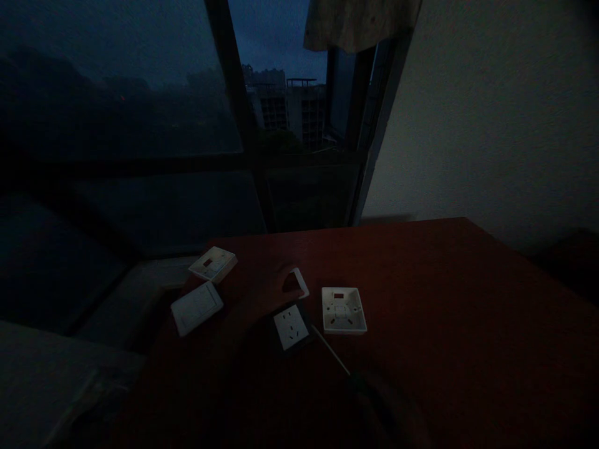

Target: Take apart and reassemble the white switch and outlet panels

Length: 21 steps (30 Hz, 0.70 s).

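The scene is very dim. My left hand (266, 293) reaches in from the left, with thumb and fingers closed on a small white frame-like piece (301, 282), partly hidden by the fingers. Just below lies a socket panel (291, 327) with a white slotted face and a dark surround. In my right hand (393, 405), at the lower right, is a screwdriver (332, 351); its thin shaft points up-left and its tip ends at the panel's right edge. Whether the tip touches cannot be made out. A white open mounting box (344, 310) sits right of the panel.
Another white mounting box (214, 264) and a white switch plate (196, 308) lie near the left edge of the reddish-brown table (444, 299). Windows (154, 125) stand behind, a pale wall (486, 125) on the right. A short curtain (360, 25) hangs above.
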{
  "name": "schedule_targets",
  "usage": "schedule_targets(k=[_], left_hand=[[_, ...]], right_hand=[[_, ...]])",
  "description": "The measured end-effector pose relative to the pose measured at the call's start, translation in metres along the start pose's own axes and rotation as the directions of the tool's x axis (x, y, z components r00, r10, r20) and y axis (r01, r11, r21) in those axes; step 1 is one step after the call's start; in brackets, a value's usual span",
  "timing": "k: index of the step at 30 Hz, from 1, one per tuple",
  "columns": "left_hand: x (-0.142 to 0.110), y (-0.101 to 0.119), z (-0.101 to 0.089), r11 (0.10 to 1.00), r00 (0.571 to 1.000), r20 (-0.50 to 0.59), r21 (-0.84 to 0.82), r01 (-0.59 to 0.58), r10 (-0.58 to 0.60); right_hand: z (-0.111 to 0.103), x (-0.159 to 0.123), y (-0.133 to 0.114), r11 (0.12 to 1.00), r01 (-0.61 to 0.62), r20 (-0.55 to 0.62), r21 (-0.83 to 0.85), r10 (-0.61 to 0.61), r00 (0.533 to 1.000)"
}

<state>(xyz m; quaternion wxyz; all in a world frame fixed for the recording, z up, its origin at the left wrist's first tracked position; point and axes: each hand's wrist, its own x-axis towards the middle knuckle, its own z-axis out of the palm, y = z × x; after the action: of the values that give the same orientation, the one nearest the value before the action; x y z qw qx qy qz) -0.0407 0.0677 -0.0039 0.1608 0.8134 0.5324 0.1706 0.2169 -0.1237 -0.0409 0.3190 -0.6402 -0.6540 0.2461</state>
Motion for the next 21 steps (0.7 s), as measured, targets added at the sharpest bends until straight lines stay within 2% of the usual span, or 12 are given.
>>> schedule_targets(k=[6,9,11,13,16,19,21], left_hand=[[-0.008,0.012,-0.009,1.0,0.998,-0.053,-0.005,0.016,-0.016],[-0.025,0.024,-0.018,1.0,0.998,-0.057,0.019,0.017,-0.016],[-0.042,0.032,-0.019,1.0,1.0,-0.014,0.0,0.013,-0.013],[-0.059,0.04,-0.013,0.999,0.999,0.005,-0.006,0.042,-0.042],[-0.08,0.046,0.005,0.99,0.99,-0.036,0.021,0.14,-0.14],[-0.091,0.049,0.021,0.986,0.984,-0.081,0.026,0.162,-0.159],[-0.094,0.049,0.026,0.986,0.98,-0.113,0.004,0.165,-0.164]], right_hand=[[-0.005,0.001,-0.005,1.0,-0.002,0.008,0.011,0.002,1.0],[-0.006,0.001,-0.005,0.998,-0.023,0.018,0.057,0.022,1.0],[-0.005,0.0,-0.003,0.995,-0.045,0.022,0.085,0.044,0.999],[-0.005,0.001,-0.001,0.992,-0.078,0.034,0.103,0.075,0.997],[-0.008,0.003,0.003,0.988,-0.105,0.1,0.113,0.094,0.991],[-0.011,0.005,0.004,0.985,-0.116,0.177,0.129,0.092,0.98],[-0.012,0.005,0.0,0.979,-0.137,0.146,0.151,0.115,0.982]])
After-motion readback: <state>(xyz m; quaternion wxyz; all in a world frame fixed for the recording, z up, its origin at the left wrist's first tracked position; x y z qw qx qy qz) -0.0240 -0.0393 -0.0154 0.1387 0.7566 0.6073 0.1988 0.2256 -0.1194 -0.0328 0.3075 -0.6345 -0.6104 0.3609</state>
